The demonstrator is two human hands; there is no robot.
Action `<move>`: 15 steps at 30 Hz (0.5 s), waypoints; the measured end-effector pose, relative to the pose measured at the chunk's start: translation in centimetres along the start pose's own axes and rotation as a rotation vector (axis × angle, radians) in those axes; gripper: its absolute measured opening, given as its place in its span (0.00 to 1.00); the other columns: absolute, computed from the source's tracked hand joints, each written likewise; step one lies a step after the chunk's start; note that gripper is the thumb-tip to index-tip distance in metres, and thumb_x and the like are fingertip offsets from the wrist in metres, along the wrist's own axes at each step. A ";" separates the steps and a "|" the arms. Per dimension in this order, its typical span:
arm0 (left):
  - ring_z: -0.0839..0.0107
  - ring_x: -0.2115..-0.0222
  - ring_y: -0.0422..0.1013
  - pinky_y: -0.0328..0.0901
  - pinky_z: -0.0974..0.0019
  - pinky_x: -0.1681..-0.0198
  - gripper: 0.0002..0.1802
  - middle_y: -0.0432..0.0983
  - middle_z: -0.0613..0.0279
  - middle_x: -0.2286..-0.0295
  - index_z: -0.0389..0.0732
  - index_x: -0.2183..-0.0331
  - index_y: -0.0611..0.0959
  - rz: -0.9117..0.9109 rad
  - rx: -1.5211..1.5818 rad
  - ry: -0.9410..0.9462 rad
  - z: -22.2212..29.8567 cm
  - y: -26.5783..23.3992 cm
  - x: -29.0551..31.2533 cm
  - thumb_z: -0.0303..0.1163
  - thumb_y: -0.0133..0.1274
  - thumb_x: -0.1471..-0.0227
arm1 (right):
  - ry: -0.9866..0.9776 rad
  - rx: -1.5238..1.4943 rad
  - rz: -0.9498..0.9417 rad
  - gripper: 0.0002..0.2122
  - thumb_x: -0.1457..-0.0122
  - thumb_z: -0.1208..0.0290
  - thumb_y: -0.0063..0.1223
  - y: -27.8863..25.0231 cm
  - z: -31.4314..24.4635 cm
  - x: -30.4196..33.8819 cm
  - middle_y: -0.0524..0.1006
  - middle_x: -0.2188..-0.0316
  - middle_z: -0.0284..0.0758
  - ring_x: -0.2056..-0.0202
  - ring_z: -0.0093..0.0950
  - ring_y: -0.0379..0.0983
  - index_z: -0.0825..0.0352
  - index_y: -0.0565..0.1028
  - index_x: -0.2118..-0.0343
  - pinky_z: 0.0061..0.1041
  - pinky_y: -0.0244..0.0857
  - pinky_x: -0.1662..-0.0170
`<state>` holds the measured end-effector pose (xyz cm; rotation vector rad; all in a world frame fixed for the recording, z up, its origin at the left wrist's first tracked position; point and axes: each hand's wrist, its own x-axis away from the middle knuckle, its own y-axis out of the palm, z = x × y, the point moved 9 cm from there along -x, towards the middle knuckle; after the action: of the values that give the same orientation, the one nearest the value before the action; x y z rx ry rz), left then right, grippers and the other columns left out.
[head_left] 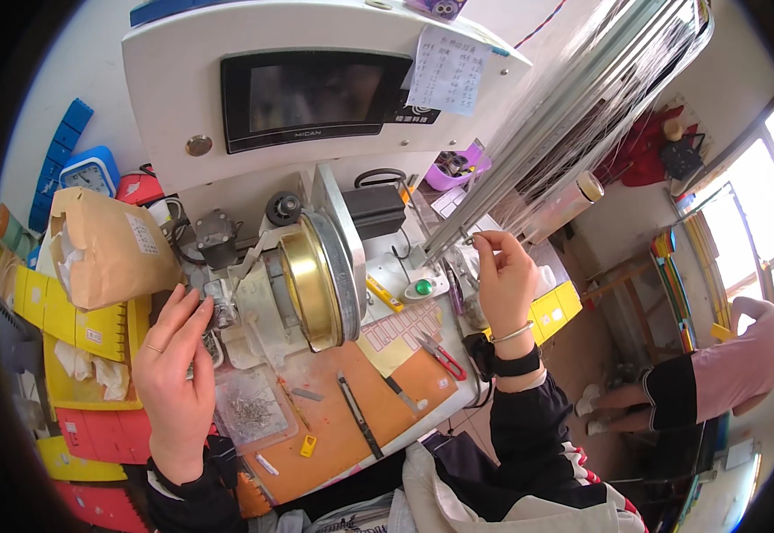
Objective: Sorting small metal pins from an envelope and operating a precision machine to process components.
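Note:
My left hand (174,382) is open, its fingers stretched out beside a small silver metal part (220,306) at the left of the machine. Whether the fingertips touch that part I cannot tell. My right hand (504,280) is raised, thumb and forefinger pinched together by the lower end of slanted metal rails (485,200). What the pinch holds is too small to name. Between my hands stands a machine with a brass-coloured drum (310,289) and a grey ring behind it. Below, a clear plastic tray (254,435) of thin metal pins lies near my left wrist.
An orange mat (316,457) carries a dark pen-shaped tool (359,413) and red-handled snips (443,357). A green button (422,288) sits right of the drum. A paper bag (120,249) and yellow bins (71,302) stand left. Another person (698,382) bends at the far right.

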<state>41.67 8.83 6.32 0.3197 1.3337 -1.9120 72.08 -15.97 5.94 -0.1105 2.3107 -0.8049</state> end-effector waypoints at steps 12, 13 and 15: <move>0.50 0.49 0.72 0.68 0.57 0.50 0.23 0.77 0.48 0.56 0.33 0.57 0.83 0.018 -0.009 -0.001 -0.1 0.3 0.0 0.12 0.48 0.57 | -0.139 0.226 -0.092 0.07 0.46 0.69 0.60 2.0 -0.4 0.4 0.78 0.78 0.42 0.78 0.36 0.76 0.66 0.81 0.69 0.29 0.69 0.72; 0.51 0.49 0.72 0.68 0.57 0.50 0.23 0.77 0.48 0.56 0.33 0.57 0.83 0.021 -0.004 0.002 -0.1 0.2 0.0 0.12 0.48 0.58 | -0.140 0.223 -0.092 0.07 0.46 0.69 0.60 1.9 -0.5 0.5 0.78 0.78 0.42 0.78 0.36 0.76 0.66 0.81 0.69 0.29 0.69 0.72; 0.51 0.49 0.72 0.69 0.57 0.51 0.23 0.77 0.48 0.56 0.33 0.57 0.83 0.028 -0.003 0.008 0.2 0.2 -0.2 0.13 0.48 0.58 | -0.090 0.127 -0.141 0.08 0.44 0.67 0.59 1.9 -0.5 0.9 0.77 0.80 0.42 0.78 0.37 0.76 0.64 0.82 0.66 0.32 0.69 0.72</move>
<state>42.02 8.70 6.38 0.3431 1.3306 -1.8868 71.38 -14.45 4.61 -0.2497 2.1797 -0.9954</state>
